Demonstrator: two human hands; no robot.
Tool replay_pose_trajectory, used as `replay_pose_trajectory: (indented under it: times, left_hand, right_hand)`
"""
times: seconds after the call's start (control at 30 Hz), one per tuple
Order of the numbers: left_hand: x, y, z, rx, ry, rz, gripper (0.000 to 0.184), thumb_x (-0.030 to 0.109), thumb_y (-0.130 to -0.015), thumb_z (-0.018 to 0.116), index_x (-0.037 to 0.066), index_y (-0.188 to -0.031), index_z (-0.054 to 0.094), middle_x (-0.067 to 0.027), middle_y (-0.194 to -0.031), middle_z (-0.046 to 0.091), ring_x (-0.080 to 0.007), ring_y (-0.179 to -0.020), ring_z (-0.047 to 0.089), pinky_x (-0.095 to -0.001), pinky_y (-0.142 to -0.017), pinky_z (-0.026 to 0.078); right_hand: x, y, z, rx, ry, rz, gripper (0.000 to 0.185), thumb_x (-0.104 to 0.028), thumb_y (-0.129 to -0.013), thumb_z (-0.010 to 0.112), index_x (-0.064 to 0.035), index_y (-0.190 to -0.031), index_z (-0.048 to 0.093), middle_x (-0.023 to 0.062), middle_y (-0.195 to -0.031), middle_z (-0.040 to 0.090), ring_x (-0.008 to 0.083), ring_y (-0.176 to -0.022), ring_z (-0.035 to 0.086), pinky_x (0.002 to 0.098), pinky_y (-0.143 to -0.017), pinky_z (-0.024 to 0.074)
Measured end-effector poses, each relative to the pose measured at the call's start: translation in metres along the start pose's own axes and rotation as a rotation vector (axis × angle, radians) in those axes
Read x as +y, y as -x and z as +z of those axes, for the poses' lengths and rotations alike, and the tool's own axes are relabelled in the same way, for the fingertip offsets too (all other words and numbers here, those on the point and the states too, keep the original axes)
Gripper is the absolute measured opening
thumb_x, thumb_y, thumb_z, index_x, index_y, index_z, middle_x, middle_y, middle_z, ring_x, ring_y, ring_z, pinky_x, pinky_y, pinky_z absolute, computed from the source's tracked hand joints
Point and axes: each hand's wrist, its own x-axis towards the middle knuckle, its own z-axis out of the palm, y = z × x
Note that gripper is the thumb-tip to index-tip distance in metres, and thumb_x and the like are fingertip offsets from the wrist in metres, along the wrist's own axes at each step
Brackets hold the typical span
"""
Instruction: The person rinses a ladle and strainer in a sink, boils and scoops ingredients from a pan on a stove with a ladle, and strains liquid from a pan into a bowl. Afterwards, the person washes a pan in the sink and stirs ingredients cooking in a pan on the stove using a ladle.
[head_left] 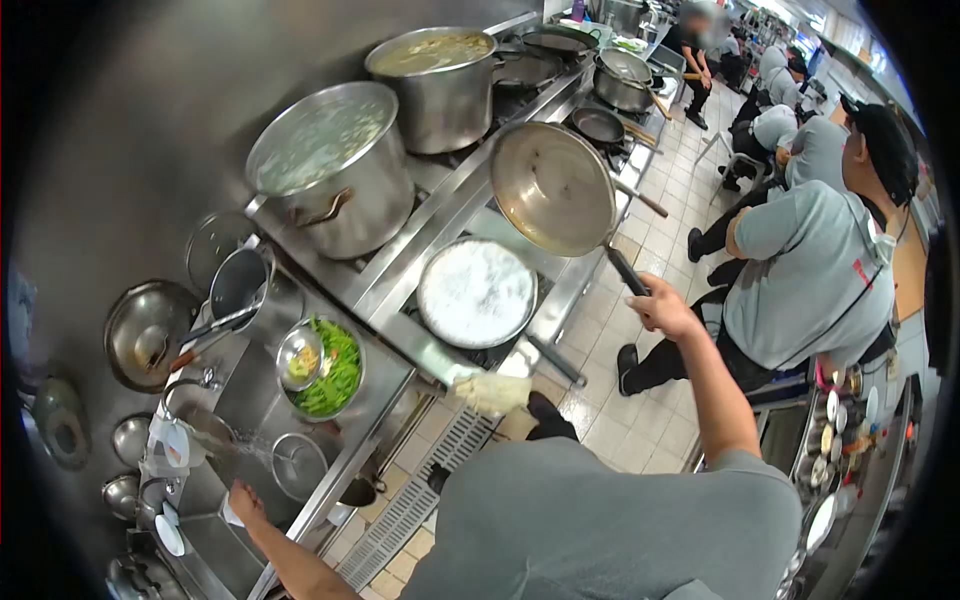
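My right hand (657, 307) is closed round the black handle of a wide steel wok (553, 188), raised and tilted above the stove. Below and to the left of the wok, a pan (478, 292) filled with something white and frothy sits on a burner. My left hand (246, 503) is low over the sink (215, 540), its fingers curled near something small and white; whether it grips this is unclear. Close to it, water runs beside a round strainer (299, 466). A bowl of green vegetables (342, 372) stands above the sink, with a small metal bowl (300, 358) on top.
Two tall stockpots (345, 205) (440, 115) stand at the back of the stove. A pale cloth (492, 392) lies at its front edge. A person in a grey shirt (810, 270) stands close on the right, with more people beyond. Small pans (598, 124) are farther along.
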Motion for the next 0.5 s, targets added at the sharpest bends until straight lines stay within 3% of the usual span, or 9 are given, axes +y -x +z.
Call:
replay_pose_trajectory:
  times: [0.13, 0.2, 0.37, 0.47, 0.5]
  left_hand:
    - [-0.05, 0.021, 0.034, -0.006, -0.014, 0.045, 0.021, 0.011, -0.086, 0.051, 0.012, -0.065, 0.048, -0.0036, -0.056, 0.044, -0.0154, -0.044, 0.041, -0.0288, -0.038, 0.029]
    - [-0.071, 0.028, 0.037, 0.038, 0.047, -0.145, 0.022, 0.015, -0.086, 0.053, 0.012, -0.064, 0.047, -0.0033, -0.054, 0.044, -0.0151, -0.042, 0.04, -0.0275, -0.038, 0.028]
    - [-0.046, 0.145, 0.053, 0.135, -0.106, -0.176, 0.016, 0.011, -0.085, 0.044, 0.009, -0.071, 0.051, -0.0061, -0.057, 0.049, -0.0154, -0.043, 0.045, -0.0281, -0.037, 0.033]
    - [-0.037, 0.169, 0.049, 0.202, -0.127, -0.183, 0.017, 0.012, -0.086, 0.046, 0.009, -0.071, 0.052, -0.0063, -0.058, 0.051, -0.0154, -0.044, 0.045, -0.0283, -0.038, 0.033]
    - [-0.032, 0.181, 0.043, 0.233, -0.15, -0.15, 0.017, 0.011, -0.087, 0.046, 0.009, -0.071, 0.053, -0.0064, -0.059, 0.051, -0.0156, -0.044, 0.045, -0.0288, -0.038, 0.034]
  right_hand:
    - [0.063, -0.168, -0.062, -0.167, -0.364, 0.118, 0.027, -0.006, -0.094, 0.061, -0.0069, -0.12, 0.057, -0.0022, -0.065, 0.047, 0.0077, -0.044, 0.037, 0.0264, -0.04, 0.0316]
    - [0.099, -0.229, -0.08, -0.33, -0.775, 0.318, 0.024, -0.01, -0.097, 0.06, -0.0107, -0.12, 0.056, -0.0012, -0.066, 0.051, 0.0077, -0.044, 0.035, 0.0262, -0.039, 0.032]
    - [0.157, -0.298, -0.106, -0.515, -0.871, 0.37, 0.021, -0.022, -0.102, 0.06, -0.0126, -0.12, 0.056, 0.0002, -0.068, 0.057, 0.0091, -0.046, 0.044, 0.0265, -0.04, 0.0363]
    - [0.159, -0.311, -0.129, -0.42, -0.282, 0.278, 0.034, -0.041, -0.101, 0.061, -0.0122, -0.119, 0.063, 0.0052, -0.079, 0.069, 0.016, -0.064, 0.065, 0.0277, -0.046, 0.0467]
    - [0.161, -0.326, -0.142, -0.256, 0.0, 0.179, 0.036, -0.042, -0.1, 0.063, -0.0106, -0.117, 0.064, 0.006, -0.081, 0.07, 0.0198, -0.068, 0.068, 0.031, -0.052, 0.0506]
